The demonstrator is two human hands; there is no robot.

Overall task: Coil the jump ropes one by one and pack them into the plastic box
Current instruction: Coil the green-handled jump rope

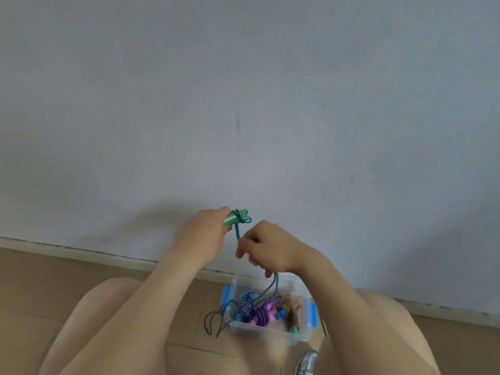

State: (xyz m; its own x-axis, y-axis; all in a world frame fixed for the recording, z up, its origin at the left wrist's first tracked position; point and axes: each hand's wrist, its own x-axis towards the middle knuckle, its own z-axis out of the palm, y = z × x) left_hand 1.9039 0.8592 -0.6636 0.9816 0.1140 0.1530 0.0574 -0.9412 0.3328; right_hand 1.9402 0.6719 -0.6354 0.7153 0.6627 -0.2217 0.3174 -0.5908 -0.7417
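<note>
My left hand [198, 230] grips the green handles [234, 216] of a jump rope, held up in front of the wall. A teal rope [238, 231] is looped around the handles and runs down through my right hand [266, 246], which pinches it just right of and below the left hand. The rope's slack [273, 286] hangs into a clear plastic box [297, 338] with blue latches on the floor and spills over its left side [216, 320]. Inside the box lie a blue-white striped rope [244, 304], a purple rope [263, 315] with pink handles and a brownish rope [290, 307].
A pale grey wall [243, 104] with a light skirting board [81, 254] stands just behind the box. The floor is tan tile [189, 355]. My bare knees flank the box on both sides. A silver shoe [307, 362] shows at the bottom, near the box's front corner.
</note>
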